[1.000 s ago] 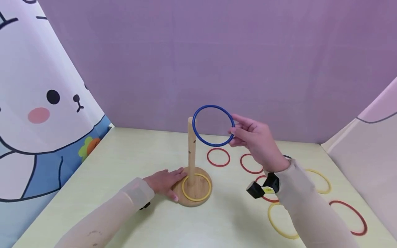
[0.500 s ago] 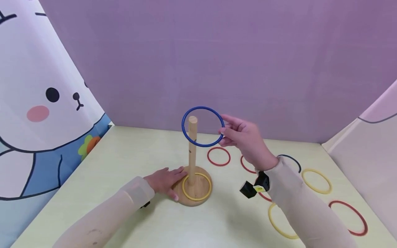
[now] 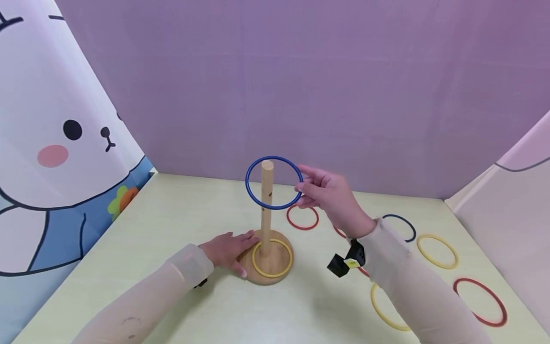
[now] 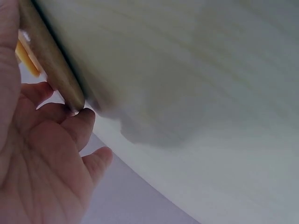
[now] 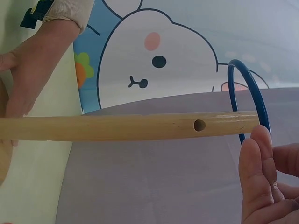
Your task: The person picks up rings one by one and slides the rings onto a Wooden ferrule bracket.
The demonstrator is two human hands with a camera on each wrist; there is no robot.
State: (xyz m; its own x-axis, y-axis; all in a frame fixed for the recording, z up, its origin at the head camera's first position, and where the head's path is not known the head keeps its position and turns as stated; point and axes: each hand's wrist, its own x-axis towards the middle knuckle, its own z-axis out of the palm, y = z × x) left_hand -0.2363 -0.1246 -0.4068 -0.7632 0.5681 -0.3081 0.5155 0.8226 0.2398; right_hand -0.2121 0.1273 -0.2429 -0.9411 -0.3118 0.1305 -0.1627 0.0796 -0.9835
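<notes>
Thumb and fingertips of my right hand (image 3: 324, 193) pinch the blue ring (image 3: 279, 207) at its three o'clock edge, seen from my head. It is held up at the tip of the wooden post (image 3: 266, 220), whose top shows inside its opening. From the right wrist, one side of it passes behind the post, the other about level with the tip; how far it is threaded, I cannot tell. I judge the step to be lowering it over. Best to level it, centre it, then come straight down with a light pinch, so the rim doesn't snag. My left hand (image 3: 227, 251) grips nothing; its spread fingers rest on the round base (image 3: 279, 261) toward nine o'clock, and steady weight there should stop any rocking. A yellow ring (image 3: 272, 276) lies on that base, around the post's foot. Farther out, clocked from the post, a red ring (image 3: 302, 229) lies between one and two, a second blue ring (image 3: 408, 222) between two and three.
</notes>
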